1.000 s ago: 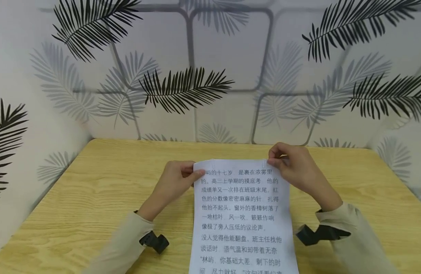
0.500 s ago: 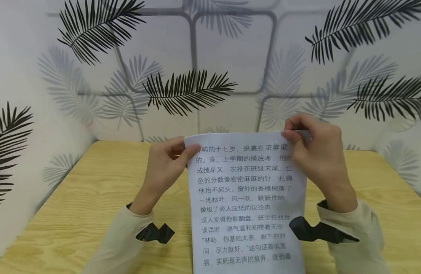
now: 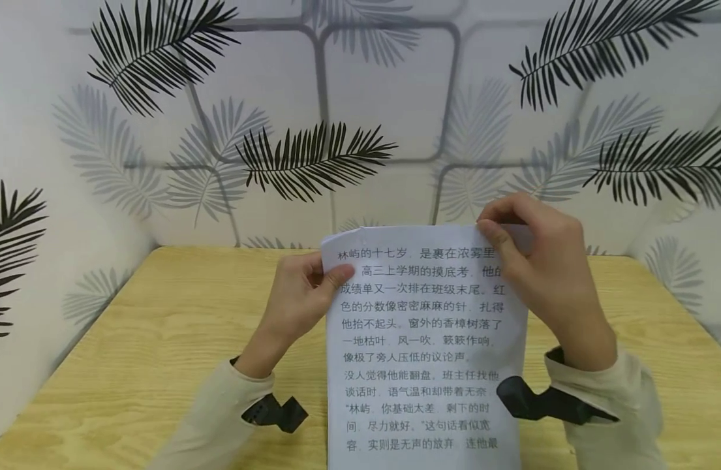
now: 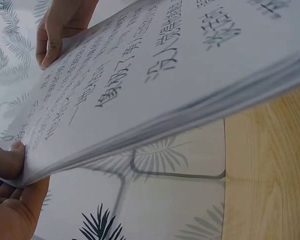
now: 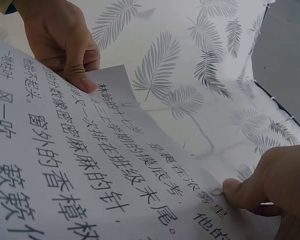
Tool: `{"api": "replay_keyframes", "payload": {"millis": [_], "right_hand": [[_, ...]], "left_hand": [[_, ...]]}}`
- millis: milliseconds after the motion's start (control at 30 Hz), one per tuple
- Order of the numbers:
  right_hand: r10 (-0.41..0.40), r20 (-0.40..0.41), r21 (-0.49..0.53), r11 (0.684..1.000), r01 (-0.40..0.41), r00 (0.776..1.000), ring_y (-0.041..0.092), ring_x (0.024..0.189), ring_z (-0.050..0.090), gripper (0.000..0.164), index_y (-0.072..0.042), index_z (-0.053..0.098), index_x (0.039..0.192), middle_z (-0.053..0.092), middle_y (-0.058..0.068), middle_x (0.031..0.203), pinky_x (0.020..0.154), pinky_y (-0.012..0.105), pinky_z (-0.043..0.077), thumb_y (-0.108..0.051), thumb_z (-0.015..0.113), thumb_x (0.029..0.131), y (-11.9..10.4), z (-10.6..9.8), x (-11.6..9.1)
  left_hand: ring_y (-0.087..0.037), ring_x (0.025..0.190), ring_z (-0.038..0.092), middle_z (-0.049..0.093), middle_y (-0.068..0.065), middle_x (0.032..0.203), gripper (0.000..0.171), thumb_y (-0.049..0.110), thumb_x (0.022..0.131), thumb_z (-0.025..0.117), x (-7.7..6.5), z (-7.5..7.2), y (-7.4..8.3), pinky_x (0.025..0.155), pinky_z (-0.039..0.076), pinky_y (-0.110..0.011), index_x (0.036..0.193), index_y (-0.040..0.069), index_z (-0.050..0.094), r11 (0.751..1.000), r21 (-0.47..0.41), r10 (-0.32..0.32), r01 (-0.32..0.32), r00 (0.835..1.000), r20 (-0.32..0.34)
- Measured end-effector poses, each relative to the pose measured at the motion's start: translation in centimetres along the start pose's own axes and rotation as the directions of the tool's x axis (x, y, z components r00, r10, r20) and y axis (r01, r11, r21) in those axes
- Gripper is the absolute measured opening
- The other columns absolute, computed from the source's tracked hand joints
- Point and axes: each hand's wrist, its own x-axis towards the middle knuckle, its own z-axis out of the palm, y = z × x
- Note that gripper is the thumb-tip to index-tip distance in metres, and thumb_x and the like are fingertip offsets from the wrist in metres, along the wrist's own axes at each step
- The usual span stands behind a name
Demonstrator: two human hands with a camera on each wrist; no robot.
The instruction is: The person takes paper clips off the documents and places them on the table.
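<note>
Over a wood-grained counter (image 3: 178, 339), we see both forearms reaching forward in pale sleeves (image 3: 621, 401), with the left hand (image 3: 298, 294) turned inward at the upper left edge of a stack of printed paper (image 3: 421, 352) and the right hand (image 3: 542, 261) higher, arched over its top right. The left grip pinches the stack, thumb flat on the printed face; the right grip pinches the top edge between thumb and finger. Between the hands, the stack is held up with its text facing us; its lower end runs out of the head view, so we cannot tell whether it touches the counter. Black devices (image 3: 275, 414) sit at both wrists. Behind the counter stands a pale wall (image 3: 389, 85) patterned with dark and grey fronds and rounded grey outlines. From the left wrist, we can make out what the head view hides: many layered sheets along the stack's side, and the left fingers (image 4: 32, 202) curled beneath them. The right wrist view shows small pale loops (image 5: 216, 191) at the top edge, which we cannot identify, and a plain grey area (image 5: 285, 55) beyond the border of the patterned wall.
</note>
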Motion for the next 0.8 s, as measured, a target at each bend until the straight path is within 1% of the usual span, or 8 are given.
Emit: {"api": "replay_keyframes", "payload": {"millis": [100,300,400,467,567,667,733,800], "right_hand": [[-0.053,0.035,-0.011,0.999,0.053,0.998,0.021,0.081,0.062,0.010,0.003,0.063,0.090,0.066,0.012,0.084,0.081,0.018,0.041,0.008,0.069,0.083,-0.1,0.1,0.0],[-0.088,0.019,-0.042,0.995,0.089,0.996,0.022,0.082,0.064,0.013,0.004,0.062,0.090,0.067,0.012,0.085,0.080,0.020,0.043,0.008,0.071,0.082,-0.3,0.3,-0.1],[-0.085,0.051,-0.071,0.993,0.089,0.995,0.023,0.078,0.065,0.013,0.003,0.060,0.089,0.067,0.013,0.083,0.076,0.024,0.044,0.007,0.070,0.083,-0.4,0.3,-0.2],[-0.065,0.099,-0.092,0.993,0.074,0.993,0.023,0.074,0.065,0.013,0.001,0.059,0.089,0.067,0.012,0.080,0.072,0.025,0.044,0.006,0.070,0.084,-0.3,0.1,-0.3],[-0.005,0.191,-0.114,0.993,0.028,0.982,0.021,0.070,0.061,0.016,-0.002,0.056,0.087,0.065,0.009,0.077,0.068,0.023,0.042,0.006,0.069,0.083,0.1,-0.4,-0.5],[0.058,0.267,-0.141,0.990,-0.021,0.962,0.018,0.068,0.056,0.017,-0.005,0.055,0.086,0.062,0.006,0.076,0.064,0.022,0.040,0.006,0.068,0.084,0.5,-0.9,-0.7],[0.096,0.303,-0.161,0.986,-0.049,0.948,0.019,0.069,0.054,0.015,-0.005,0.055,0.086,0.062,0.006,0.077,0.064,0.025,0.040,0.004,0.067,0.084,0.7,-1.0,-0.7],[0.122,0.332,-0.173,0.983,-0.067,0.935,0.020,0.070,0.054,0.014,-0.005,0.055,0.087,0.061,0.007,0.079,0.065,0.029,0.040,0.004,0.066,0.085,0.8,-1.0,-0.7]], "left_hand": [[-0.025,0.061,0.070,0.071,-0.020,0.077,0.010,-0.005,0.089,0.065,-0.3,0.3,0.0,0.053,0.056,-0.027,0.094,-0.012,0.070,0.999,-0.023,-0.036,0.035,0.999,-0.035],[-0.023,0.059,0.069,0.070,-0.019,0.075,0.009,-0.005,0.088,0.065,-0.6,0.9,0.0,0.050,0.054,-0.025,0.093,-0.011,0.070,0.999,-0.011,-0.036,0.035,0.994,-0.100],[-0.022,0.059,0.069,0.071,-0.018,0.075,0.009,-0.005,0.088,0.065,-0.8,0.9,0.0,0.050,0.054,-0.025,0.093,-0.010,0.071,0.999,0.007,-0.039,0.040,0.994,-0.106],[-0.021,0.059,0.069,0.071,-0.017,0.075,0.009,-0.005,0.087,0.066,-0.8,0.8,0.1,0.051,0.054,-0.025,0.093,-0.010,0.071,0.999,0.017,-0.050,0.051,0.995,-0.084],[-0.021,0.061,0.070,0.072,-0.017,0.077,0.011,-0.001,0.087,0.068,-0.6,0.4,0.1,0.052,0.055,-0.027,0.094,-0.008,0.072,0.995,0.021,-0.095,0.095,0.995,-0.014],[-0.020,0.064,0.070,0.073,-0.014,0.078,0.013,0.006,0.086,0.072,-0.4,-0.2,0.3,0.055,0.056,-0.029,0.094,-0.004,0.075,0.982,-0.005,-0.190,0.191,0.981,0.041],[-0.020,0.064,0.070,0.073,-0.012,0.078,0.013,0.008,0.085,0.074,-0.2,-0.6,0.4,0.057,0.056,-0.031,0.093,-0.002,0.075,0.968,-0.022,-0.247,0.249,0.967,0.062],[-0.020,0.065,0.070,0.073,-0.011,0.079,0.013,0.008,0.085,0.074,-0.1,-0.9,0.5,0.060,0.057,-0.034,0.093,-0.002,0.076,0.958,-0.030,-0.282,0.284,0.957,0.071]]}}
